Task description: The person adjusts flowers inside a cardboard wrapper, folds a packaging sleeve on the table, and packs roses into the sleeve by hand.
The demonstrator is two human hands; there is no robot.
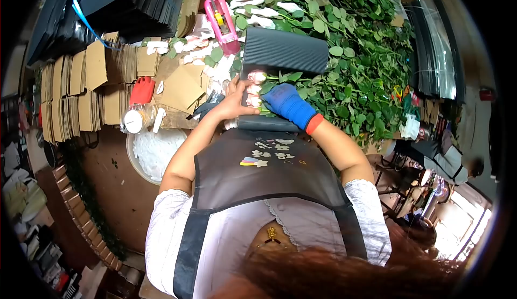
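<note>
Several pale pink roses (254, 89) lie in a row on dark corrugated sheet, heads to the left and leafy stems to the right. My bare left hand (235, 103) is beside the heads, thumb and fingers apart around their left side. My right hand (286, 104), in a blue knitted glove with an orange cuff, is closed over the stems just right of the heads; its fingertips are partly hidden. A ridged black sheet (285, 50) stands just beyond the roses. Another dark roll or edge (264, 123) lies between my hands and my apron.
Leafy stems (350, 62) heap the table's right side. A pink tape dispenser (222, 25) stands beyond my left hand. Cardboard pieces (182, 89), a red glove (142, 90) and a clear jar (139, 118) are at left. Below is a tub of white material (156, 151). A person (447, 159) is at far right.
</note>
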